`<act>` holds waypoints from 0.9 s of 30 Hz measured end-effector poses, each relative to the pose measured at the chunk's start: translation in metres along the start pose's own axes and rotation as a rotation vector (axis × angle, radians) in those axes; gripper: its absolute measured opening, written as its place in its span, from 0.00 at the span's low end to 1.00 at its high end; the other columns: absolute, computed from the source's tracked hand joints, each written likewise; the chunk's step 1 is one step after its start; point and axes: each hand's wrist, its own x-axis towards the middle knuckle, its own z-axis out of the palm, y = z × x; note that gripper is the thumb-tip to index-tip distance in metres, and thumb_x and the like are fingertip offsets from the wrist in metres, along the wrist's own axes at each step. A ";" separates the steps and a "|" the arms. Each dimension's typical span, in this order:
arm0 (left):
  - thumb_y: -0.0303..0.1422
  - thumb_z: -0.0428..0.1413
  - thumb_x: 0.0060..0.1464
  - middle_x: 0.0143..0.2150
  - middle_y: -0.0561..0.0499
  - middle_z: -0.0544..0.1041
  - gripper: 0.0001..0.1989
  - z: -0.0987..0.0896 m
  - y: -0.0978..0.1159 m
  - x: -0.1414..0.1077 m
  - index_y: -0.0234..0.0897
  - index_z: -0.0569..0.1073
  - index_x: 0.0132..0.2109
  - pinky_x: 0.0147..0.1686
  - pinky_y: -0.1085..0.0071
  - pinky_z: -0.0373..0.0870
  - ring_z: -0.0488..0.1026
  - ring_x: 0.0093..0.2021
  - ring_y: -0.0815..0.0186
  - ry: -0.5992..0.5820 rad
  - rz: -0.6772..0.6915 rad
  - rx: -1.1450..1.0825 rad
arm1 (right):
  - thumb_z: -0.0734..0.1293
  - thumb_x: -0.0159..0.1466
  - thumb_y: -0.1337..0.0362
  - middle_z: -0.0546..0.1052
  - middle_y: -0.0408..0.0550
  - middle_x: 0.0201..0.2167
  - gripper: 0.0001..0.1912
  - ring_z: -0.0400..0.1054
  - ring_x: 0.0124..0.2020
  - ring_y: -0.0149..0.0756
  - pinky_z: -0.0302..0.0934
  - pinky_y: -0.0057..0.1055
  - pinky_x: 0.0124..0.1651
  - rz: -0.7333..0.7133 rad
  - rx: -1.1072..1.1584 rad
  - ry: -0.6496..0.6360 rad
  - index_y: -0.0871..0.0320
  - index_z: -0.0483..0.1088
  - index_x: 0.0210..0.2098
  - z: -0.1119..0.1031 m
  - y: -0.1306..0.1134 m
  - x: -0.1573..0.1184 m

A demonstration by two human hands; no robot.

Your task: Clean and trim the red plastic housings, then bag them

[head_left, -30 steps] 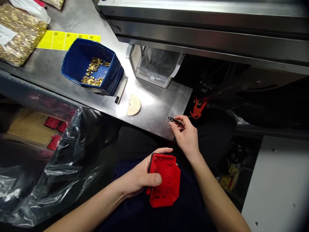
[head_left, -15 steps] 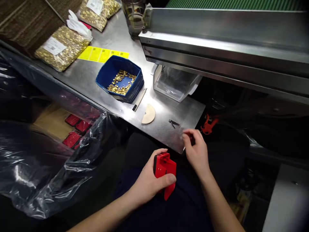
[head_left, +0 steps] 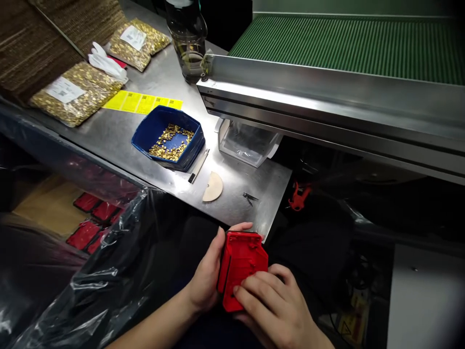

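Observation:
A red plastic shell [head_left: 244, 252] with a black edge is held over my lap, its hollow side facing up. My left hand [head_left: 209, 271] grips it along the left side, thumb on the edge and fingers behind. From the lower right, my right hand [head_left: 274, 303] has its fingertips bent into the shell's lower part. Whatever lies under those fingertips is hidden. Past the shell, a small pair of nail clippers [head_left: 250, 198] and a pale half-round disc [head_left: 212, 187] lie on the metal table [head_left: 232, 213].
A blue bin [head_left: 165, 138] holds small brass pieces, with a knife-like tool [head_left: 199, 166] beside it. Bags of brass parts [head_left: 78, 94] and yellow labels [head_left: 141, 103] lie farther left. A clear tray [head_left: 247, 145] sits below the green conveyor [head_left: 345, 48]. Plastic sheeting [head_left: 109, 276] hangs at left.
My right hand has come from the table's corner down to the red shell, fingertips now in it. The shell has turned, showing its hollow side. The view has shifted.

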 end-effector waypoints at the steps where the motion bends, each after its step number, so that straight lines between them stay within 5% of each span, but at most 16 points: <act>1: 0.56 0.41 0.68 0.58 0.35 0.76 0.34 0.002 0.001 0.001 0.35 0.64 0.66 0.54 0.56 0.69 0.77 0.50 0.52 -0.007 -0.029 -0.083 | 0.65 0.71 0.67 0.83 0.43 0.38 0.09 0.76 0.40 0.33 0.60 0.39 0.47 -0.010 -0.021 0.022 0.59 0.78 0.46 -0.002 -0.002 0.003; 8: 0.50 0.41 0.71 0.58 0.35 0.77 0.30 0.000 0.000 0.000 0.34 0.70 0.63 0.54 0.57 0.69 0.78 0.49 0.53 -0.068 -0.061 -0.248 | 0.64 0.69 0.73 0.84 0.42 0.36 0.11 0.77 0.39 0.32 0.60 0.38 0.48 -0.015 -0.047 0.090 0.59 0.79 0.42 -0.001 -0.012 0.012; 22: 0.49 0.41 0.70 0.60 0.37 0.76 0.29 0.000 0.005 -0.005 0.35 0.78 0.56 0.58 0.55 0.67 0.74 0.54 0.50 -0.150 0.062 -0.092 | 0.63 0.71 0.72 0.85 0.38 0.33 0.12 0.77 0.34 0.31 0.61 0.37 0.49 -0.002 -0.126 0.142 0.56 0.79 0.40 0.005 -0.013 0.009; 25: 0.44 0.43 0.69 0.61 0.38 0.74 0.26 -0.007 0.011 0.003 0.33 0.82 0.47 0.61 0.56 0.64 0.71 0.58 0.49 -0.095 0.154 0.079 | 0.62 0.74 0.65 0.83 0.36 0.28 0.13 0.75 0.30 0.30 0.62 0.38 0.51 0.019 0.019 0.195 0.52 0.78 0.38 0.008 -0.011 0.010; 27: 0.40 0.46 0.68 0.62 0.39 0.74 0.22 -0.016 0.018 0.009 0.33 0.83 0.43 0.65 0.57 0.60 0.69 0.61 0.48 -0.051 0.215 0.296 | 0.61 0.74 0.55 0.79 0.39 0.24 0.17 0.72 0.26 0.32 0.65 0.37 0.46 0.152 0.306 0.204 0.54 0.75 0.33 0.007 -0.008 0.009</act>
